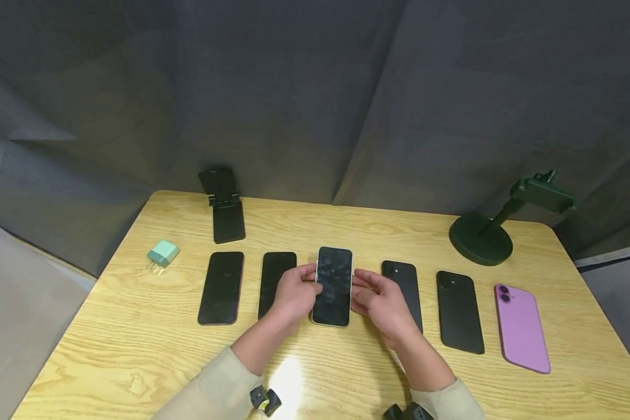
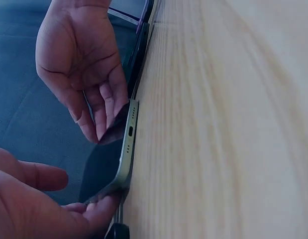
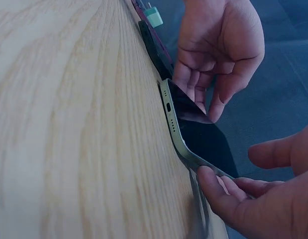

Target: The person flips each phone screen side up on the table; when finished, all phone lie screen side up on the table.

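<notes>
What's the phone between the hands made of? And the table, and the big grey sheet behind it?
Phone: its glossy black front is probably glass, because it shows reflections; its smooth, pale rim could be metal or plastic.
Table: smooth, slightly shiny wood, judging by the grain lines, or maybe a printed copy.
Grey sheet: seems like dull cloth, since it has creases.

Six phones (image 1: 333,286) in a row across the worktop (image 1: 136,361), charger (image 1: 163,253) at left, one stand (image 1: 228,223) behind left, a second stand (image 1: 481,240) behind right.
</notes>
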A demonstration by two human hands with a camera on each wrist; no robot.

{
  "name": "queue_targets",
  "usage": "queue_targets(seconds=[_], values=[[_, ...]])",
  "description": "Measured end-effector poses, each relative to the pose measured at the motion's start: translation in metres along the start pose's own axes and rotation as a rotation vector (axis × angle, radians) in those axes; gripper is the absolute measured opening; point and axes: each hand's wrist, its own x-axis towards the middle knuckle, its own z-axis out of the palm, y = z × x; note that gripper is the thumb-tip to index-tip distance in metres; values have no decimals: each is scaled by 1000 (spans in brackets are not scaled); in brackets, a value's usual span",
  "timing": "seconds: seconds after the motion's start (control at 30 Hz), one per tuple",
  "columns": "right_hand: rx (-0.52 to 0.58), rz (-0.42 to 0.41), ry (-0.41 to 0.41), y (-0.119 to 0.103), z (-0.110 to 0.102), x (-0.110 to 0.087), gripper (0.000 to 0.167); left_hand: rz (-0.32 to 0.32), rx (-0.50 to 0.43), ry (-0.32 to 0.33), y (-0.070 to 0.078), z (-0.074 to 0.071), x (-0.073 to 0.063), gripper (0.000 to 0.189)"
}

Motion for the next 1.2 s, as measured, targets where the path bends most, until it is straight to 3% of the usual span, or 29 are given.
queue_targets(seconds=[0.33,0.97,1.2], values=[[-28,4,-27,-1,-1,-1,49,16,-47,-41,-1,-2,-10,56],[-20,-6,-67,0,-6,-7,51,27,-40,-58,-1,-3,-12,59],[-127,-38,-21,0,-18,-17,51,83,20,-49,8,4,-13,57]])
